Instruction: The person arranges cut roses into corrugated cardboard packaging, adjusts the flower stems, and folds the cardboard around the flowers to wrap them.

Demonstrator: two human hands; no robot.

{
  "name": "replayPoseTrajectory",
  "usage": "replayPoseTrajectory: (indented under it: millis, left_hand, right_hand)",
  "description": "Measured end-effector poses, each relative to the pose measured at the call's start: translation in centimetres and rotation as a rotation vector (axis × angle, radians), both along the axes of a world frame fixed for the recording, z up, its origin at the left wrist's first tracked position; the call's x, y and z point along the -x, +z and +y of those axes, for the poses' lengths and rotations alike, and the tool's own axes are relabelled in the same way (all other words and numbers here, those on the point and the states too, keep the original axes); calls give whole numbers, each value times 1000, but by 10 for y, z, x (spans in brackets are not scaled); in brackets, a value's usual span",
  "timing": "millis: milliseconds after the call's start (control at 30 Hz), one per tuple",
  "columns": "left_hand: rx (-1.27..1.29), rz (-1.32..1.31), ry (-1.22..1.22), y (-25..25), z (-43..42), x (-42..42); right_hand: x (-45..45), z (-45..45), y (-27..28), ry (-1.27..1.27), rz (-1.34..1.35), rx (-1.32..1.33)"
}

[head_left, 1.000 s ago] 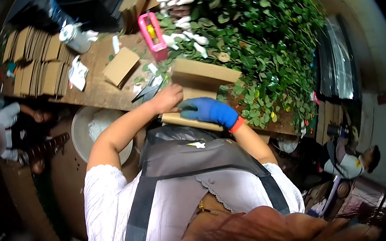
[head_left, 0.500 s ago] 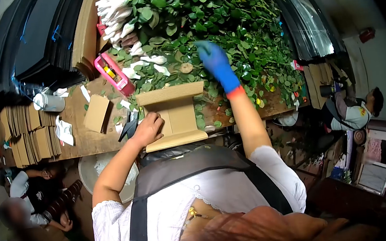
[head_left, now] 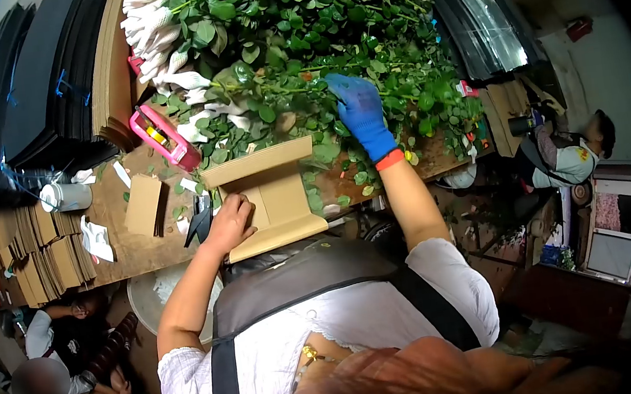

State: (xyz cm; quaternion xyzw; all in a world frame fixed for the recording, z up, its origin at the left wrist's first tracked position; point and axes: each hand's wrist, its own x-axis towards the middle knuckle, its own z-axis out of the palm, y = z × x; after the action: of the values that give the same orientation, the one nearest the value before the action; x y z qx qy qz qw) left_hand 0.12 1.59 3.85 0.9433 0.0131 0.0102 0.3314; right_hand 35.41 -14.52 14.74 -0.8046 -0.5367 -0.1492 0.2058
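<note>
A folded piece of corrugated cardboard (head_left: 282,193) lies at the table's front edge, its far and near flaps raised. My bare left hand (head_left: 233,221) rests on its left end, fingers curled and pressing on it. My right hand (head_left: 360,109), in a blue glove with a red cuff, is over the leafy stems beyond the cardboard. Its fingers are closed around a green stem with leaves. That stem seems to run left to a flower head in a white net sleeve (head_left: 187,80); the flower itself is hidden by the net.
A heap of leafy stems (head_left: 324,7) covers the back, with white-netted heads (head_left: 149,24) at its left. A pink tape dispenser (head_left: 164,137), cardboard pieces (head_left: 145,206), a white cup (head_left: 66,197) and cardboard stacks (head_left: 47,253) lie left. Other people sit at both sides.
My right hand has closed on a stem and shifted slightly; a netted head and leaves now stretch leftward from it. My left hand stays on the cardboard. The whole view has turned a little.
</note>
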Motion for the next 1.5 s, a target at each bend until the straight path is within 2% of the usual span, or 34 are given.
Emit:
replayPoseTrajectory:
  millis: [100, 133, 233, 433, 533, 667, 767, 833, 867, 900, 967, 1000, 1033, 1200, 1233, 1267, 1500]
  left_hand:
    - [-18, 14, -24, 1, 2, 2]
    - [-19, 12, -18, -1, 3, 0]
    - [-29, 13, 4, -3, 0, 5]
    - [-6, 9, 24, -3, 0, 6]
    - [30, -103, 22, -11, 1, 7]
    - [221, 133, 76, 16, 13, 4]
    - [858, 118, 224, 92, 7, -3]
    - [1314, -295, 292, 123, -13, -4]
    - [1408, -449, 202, 138, -15, -9]
    - [1476, -535, 234, 156, -26, -11]
    - [1371, -387, 347, 174, -44, -11]
    - [1037, -547, 435, 173, -56, -19]
    - [963, -506, 461, 179, -61, -19]
    - [873, -524, 451, 174, -69, -20]
    - [973, -528, 465, 175, -71, -19]
    - [944, -500, 461, 177, -69, -16]
    - [820, -535, 508, 174, -70, -17]
  right_hand:
    - [-18, -10, -27, 16, 45, -155]
    - [-13, -10, -12, 24, 57, -229]
    - [11, -19, 26, 93, 2, -228]
    - [26, -52, 21, 83, 142, -297]
    - [35, -71, 10, 74, 157, -320]
    - [50, -93, -4, -73, 284, -353]
    - [60, -100, -2, -49, 322, -289]
    - [66, -105, -9, 2, 338, -230]
    - [71, -104, -11, 32, 345, -188]
    - [76, -103, -15, 58, 350, -150]
    - [85, -98, -30, 116, 434, -109]
    - [92, -97, -39, 101, 415, -77]
    - [96, -97, -48, 84, 395, -43]
    - [105, -99, -72, 98, 437, 17]
    - [105, -100, -74, 91, 429, 19]
    - [104, -100, -76, 86, 421, 21]
    - [107, -99, -71, 59, 399, 74]
